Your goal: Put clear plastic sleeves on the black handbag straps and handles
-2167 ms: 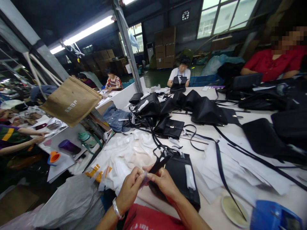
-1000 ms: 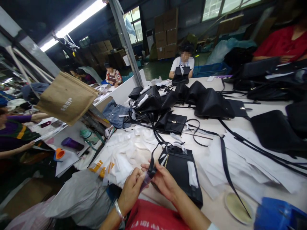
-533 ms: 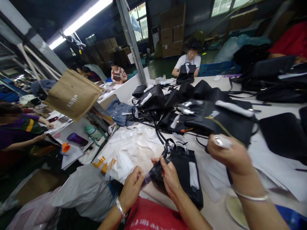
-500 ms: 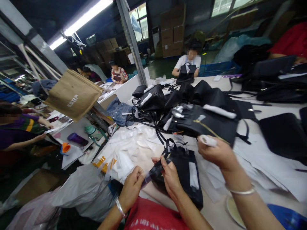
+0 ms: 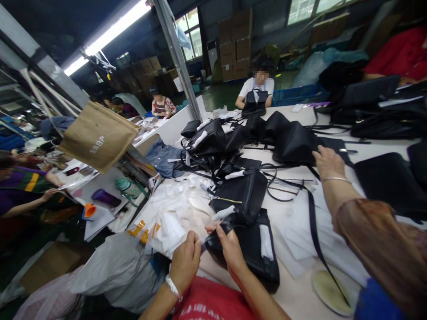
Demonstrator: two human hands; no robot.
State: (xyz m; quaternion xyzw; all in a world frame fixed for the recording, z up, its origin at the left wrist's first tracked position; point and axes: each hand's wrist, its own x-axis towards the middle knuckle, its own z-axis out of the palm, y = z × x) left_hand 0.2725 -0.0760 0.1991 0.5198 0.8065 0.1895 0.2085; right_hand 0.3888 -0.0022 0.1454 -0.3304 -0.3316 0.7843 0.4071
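Note:
A black bag (image 5: 256, 249) with a white-wrapped part lies on the table in front of me. My right hand (image 5: 230, 246) grips its upper left part, thumb on top. Just left of it, my left hand (image 5: 187, 255) is closed, a silver bracelet on its wrist; it pinches something small and thin at the bag's left end, mostly hidden by the fingers. Touching the bag from behind is another black bag (image 5: 240, 195) with a gold zipper and white-wrapped handles.
From the right, another person's hand (image 5: 330, 164) reaches to black bags (image 5: 293, 140). White wrapping sheets (image 5: 180, 204) lie at the left, paper sheets (image 5: 296, 231) at the right. A round dish (image 5: 332, 291) is near the front edge. A person (image 5: 255, 89) sits across the table.
The other person's hand has moved away and forward to the black bags. The zippered bag now lies nearer, behind mine. My hands have barely moved.

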